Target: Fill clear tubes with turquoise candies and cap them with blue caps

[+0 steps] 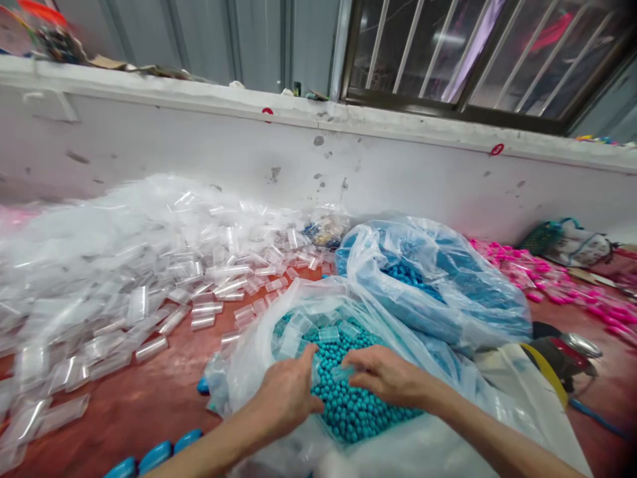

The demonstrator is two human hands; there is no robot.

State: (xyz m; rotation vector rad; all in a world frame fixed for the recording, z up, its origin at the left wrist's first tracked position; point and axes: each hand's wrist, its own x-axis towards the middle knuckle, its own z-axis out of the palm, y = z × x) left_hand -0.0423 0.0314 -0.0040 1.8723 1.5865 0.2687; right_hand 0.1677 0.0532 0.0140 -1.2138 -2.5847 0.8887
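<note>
Your left hand (286, 395) rests in the open bag (249, 352) with its fingers curled together on the beads (348, 405); whether it grips any cannot be told. To its left, well apart, clear tubes (149, 299) lie heaped on the red tabletop (149, 398). The beads lie directly under and between both hands, so neither is nearer. Your right hand (385, 377) lies just beside the left, fingers loosely together, touching a small clear tube on the beads. Beyond it stands a second bag (448, 279); to its right, a tape roll (552, 365). Open room remains only toward you.
</note>
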